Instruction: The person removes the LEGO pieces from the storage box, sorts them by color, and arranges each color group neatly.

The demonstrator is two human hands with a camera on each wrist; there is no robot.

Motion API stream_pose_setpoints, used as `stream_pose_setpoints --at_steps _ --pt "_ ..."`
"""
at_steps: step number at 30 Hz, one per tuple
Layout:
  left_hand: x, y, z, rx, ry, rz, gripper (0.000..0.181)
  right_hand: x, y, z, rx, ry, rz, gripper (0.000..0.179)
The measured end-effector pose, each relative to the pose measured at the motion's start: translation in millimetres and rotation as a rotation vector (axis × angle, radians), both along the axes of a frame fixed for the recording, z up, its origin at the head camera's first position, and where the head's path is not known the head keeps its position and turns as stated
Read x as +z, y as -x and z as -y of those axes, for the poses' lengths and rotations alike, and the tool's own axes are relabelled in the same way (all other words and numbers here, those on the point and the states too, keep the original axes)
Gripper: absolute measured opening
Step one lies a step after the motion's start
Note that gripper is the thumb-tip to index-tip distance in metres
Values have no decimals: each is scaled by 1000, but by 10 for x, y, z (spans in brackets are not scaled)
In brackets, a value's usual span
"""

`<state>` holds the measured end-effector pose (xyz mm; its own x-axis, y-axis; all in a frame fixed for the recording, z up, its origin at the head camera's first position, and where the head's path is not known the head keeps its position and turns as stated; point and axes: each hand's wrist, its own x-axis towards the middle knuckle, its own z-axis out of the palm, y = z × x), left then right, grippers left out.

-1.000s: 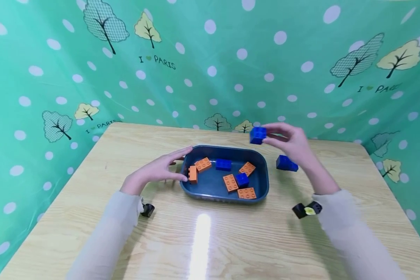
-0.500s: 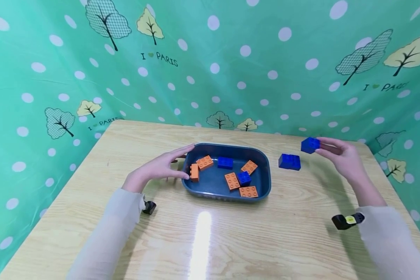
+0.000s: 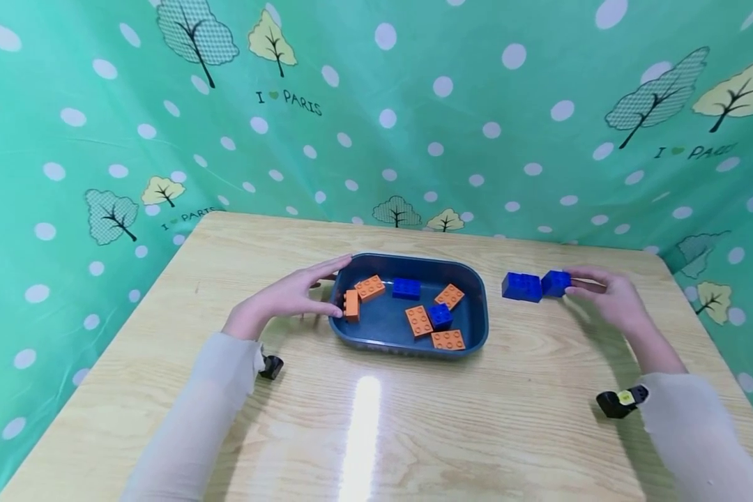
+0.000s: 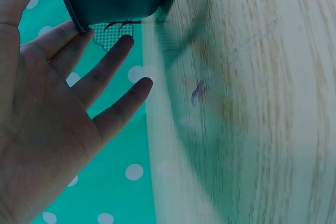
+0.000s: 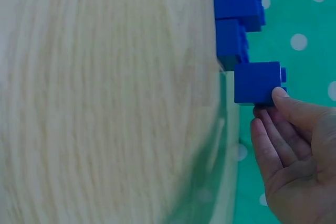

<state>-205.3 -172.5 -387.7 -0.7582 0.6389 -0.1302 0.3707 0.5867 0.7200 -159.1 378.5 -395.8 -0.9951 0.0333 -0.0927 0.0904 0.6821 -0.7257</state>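
Observation:
My right hand (image 3: 611, 296) pinches a blue toy brick (image 3: 556, 284) between thumb and fingers at its right end. In the head view that brick meets the right end of blue bricks (image 3: 521, 286) on the table. The right wrist view shows the pinched brick (image 5: 257, 83) nearest, with two blue bricks (image 5: 236, 11) beyond it. My left hand (image 3: 291, 293) rests on the left end of a dark blue bin (image 3: 408, 348), fingers fairly straight, thumb at the near side. In the left wrist view, fingertips meet the bin's rim while two fingers (image 4: 123, 111) extend free.
Inside the bin lie several orange bricks (image 3: 418, 321) and two blue ones (image 3: 406, 288). Everything stands on a wooden table (image 3: 464, 432), its far edge right against a green dotted curtain (image 3: 351, 90). Each wrist carries a small black camera (image 3: 616, 404).
My right hand has carried its blue brick rightward from above the bin's far right corner, then lowered it beside the other blue bricks. The left hand keeps its place at the bin.

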Motion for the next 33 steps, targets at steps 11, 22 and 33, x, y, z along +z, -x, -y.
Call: stream_pose_setpoints --at_steps 11,22,33 --pt "-4 15 23 -1 -5 -3 99 -69 64 59 37 -27 10 55" --pt "-46 31 -7 4 -7 2 99 -60 -30 25 -10 15 -21 67" --pt "-25 6 25 13 -14 16 99 16 -70 270 -108 645 -315 52"
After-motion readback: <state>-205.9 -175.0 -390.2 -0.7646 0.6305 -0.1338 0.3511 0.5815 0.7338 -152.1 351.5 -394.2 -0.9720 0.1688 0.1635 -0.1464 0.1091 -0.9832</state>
